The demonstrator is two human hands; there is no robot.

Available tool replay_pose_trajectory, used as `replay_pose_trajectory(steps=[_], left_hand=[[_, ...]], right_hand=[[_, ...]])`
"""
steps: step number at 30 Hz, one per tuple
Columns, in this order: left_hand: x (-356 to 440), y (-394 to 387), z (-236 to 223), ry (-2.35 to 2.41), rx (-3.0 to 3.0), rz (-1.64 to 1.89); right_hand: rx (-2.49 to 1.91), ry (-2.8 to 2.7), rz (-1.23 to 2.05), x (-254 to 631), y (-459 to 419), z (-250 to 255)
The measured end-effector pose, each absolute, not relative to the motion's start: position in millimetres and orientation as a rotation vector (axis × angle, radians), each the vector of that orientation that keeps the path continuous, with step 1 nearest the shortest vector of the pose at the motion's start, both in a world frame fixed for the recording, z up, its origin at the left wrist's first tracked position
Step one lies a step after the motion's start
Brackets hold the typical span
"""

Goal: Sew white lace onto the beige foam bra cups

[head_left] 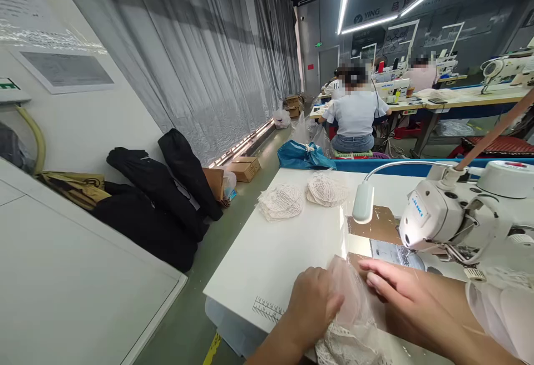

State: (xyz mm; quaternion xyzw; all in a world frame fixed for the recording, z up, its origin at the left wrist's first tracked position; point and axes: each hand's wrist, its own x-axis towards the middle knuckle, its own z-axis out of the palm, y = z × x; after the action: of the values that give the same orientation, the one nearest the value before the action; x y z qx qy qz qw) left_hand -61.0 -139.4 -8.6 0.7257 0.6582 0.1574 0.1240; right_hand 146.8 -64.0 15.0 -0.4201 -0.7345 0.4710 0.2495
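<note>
My left hand (314,302) is closed with curled fingers on the left edge of a sheer pale pink fabric piece (348,290). White openwork lace (348,345) lies below that piece, at the table's front edge. To the right of the fabric is my right hand (394,282), its fingers stretched out and nothing visible in them. A white JUKI sewing machine (434,212) stands just beyond my right hand, with its metal plate (396,253) in front of the fingertips. Two heaps of white lace, a left heap (281,202) and a right heap (326,188), lie farther back on the table.
The white sewing table (246,259) has a printed ruler (267,308) near its front edge. A lamp (364,202) hangs over it. A blue bag (306,155) sits behind the table. Black bundles (154,203) lean at the left wall. A seated person (354,112) works ahead.
</note>
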Motion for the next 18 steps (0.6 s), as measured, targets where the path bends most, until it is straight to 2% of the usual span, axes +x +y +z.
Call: replay_pose_trajectory(steps=[3, 6, 10, 15, 18], left_hand=[[-63.0, -140.4, -16.2, 1.805, 2.298, 0.572], [-65.3, -144.7, -20.9, 1.614, 2.389, 0.777], [-75.2, -151.5, -14.0, 1.318, 2.145, 0.99], [-115.0, -145.7, 7.7, 1.137, 1.567, 0.95], [-145.5, -132.8, 14.7, 1.52, 1.677, 0.729]], right_hand=[[-1.185, -1.952, 1.45, 122.9, -50.0, 13.1], [-1.193, -1.981, 1.48, 108.7, -43.0, 3.5], [-1.178, -2.012, 1.493, 97.3, -43.6, -2.3], [-1.154, -1.917, 1.585, 104.2, -66.0, 5.4], [-1.115, -1.685, 1.762, 123.8, -91.1, 6.0]])
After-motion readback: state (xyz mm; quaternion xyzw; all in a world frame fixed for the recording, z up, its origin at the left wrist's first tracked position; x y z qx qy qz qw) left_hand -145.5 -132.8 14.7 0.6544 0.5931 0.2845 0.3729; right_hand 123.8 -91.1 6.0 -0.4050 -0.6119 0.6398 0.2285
